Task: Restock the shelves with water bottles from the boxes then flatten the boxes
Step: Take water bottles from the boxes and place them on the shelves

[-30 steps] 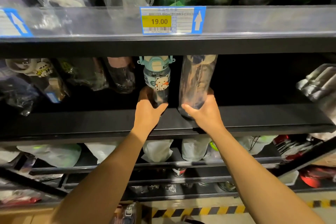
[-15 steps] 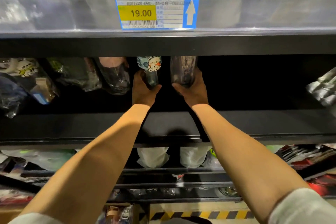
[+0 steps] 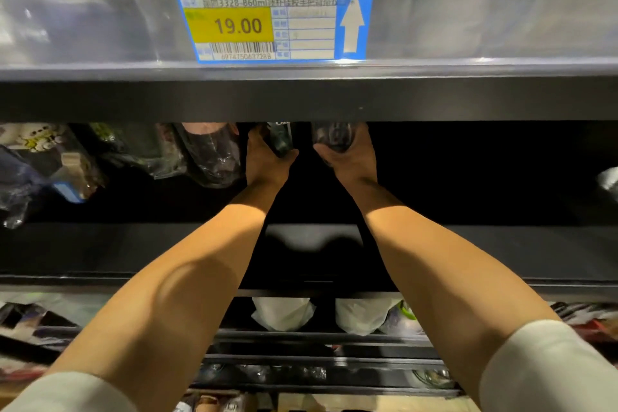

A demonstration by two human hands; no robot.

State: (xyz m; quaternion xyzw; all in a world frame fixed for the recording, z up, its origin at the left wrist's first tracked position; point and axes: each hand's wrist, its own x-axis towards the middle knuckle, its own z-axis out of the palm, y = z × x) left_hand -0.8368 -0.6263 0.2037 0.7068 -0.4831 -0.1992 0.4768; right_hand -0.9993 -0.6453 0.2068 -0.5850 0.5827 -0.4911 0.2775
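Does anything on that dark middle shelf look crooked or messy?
Yes. Left of the left hand, a plastic-wrapped bottle appears to lean rather than stand straight, and the bagged items farther left lie jumbled at angles. Nothing looks spilled or broken.

Warm light from above hits your forearms (image 3: 187, 278); the shelf (image 3: 501, 251) recess beyond lies in deep shadow. Glare streaks the clear strip (image 3: 468, 20). Left edge blurs, straight lines bow.

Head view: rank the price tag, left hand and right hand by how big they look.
1. Price tag, though it is nearest the camera.
2. Left hand and right hand look alike; no ranking.
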